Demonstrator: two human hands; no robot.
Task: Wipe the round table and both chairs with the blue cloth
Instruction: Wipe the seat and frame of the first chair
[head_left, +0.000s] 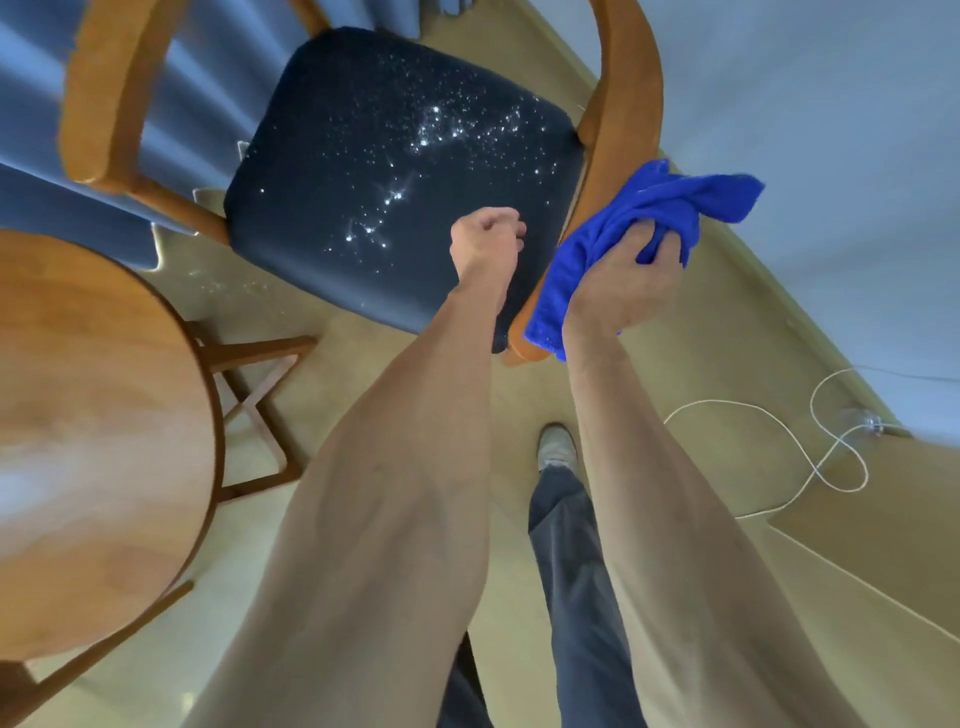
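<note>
My right hand (631, 280) grasps the blue cloth (639, 228): the fingers (667, 244) are curled into the bunched fabric, which bulges out past them toward one o'clock and hangs in a flap off the heel of the hand toward seven o'clock. The cloth lies pressed on the chair's wooden armrest (618, 119), on its near end, just at three o'clock of the seat. My left hand (485, 234) hovers over the near right part of the dark seat (374, 171), fingers clenched loosely on nothing that I can see; I cannot tell whether it touches the upholstery. The seat carries a scatter of bright specks toward its middle. The round table (93, 426) fills nine o'clock of my view, well apart from both hands. At four o'clock a white cable (779, 421) loops on the floor. My shoe (557, 446) shows at six o'clock below the chair.
</note>
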